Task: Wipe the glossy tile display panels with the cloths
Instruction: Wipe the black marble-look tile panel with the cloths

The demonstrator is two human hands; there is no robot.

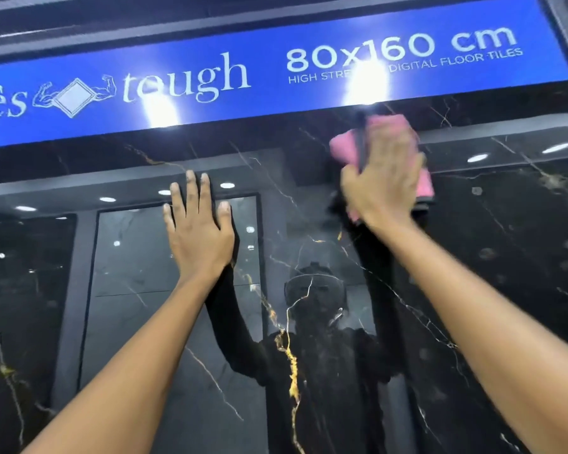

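Item: pink cloth (343, 146), long axis running upper-left to lower-right, high on the black glossy tile panel (505, 257) beneath the blue sign (210, 50). Our right hand (382, 178) presses it flat; our left hand (199, 235) rests spread on the panel.

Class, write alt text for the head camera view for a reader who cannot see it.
A right hand presses a pink cloth against the top of a glossy black marble-look tile panel, while the left hand rests flat on it. Above runs a blue sign reading "80x160 cm".
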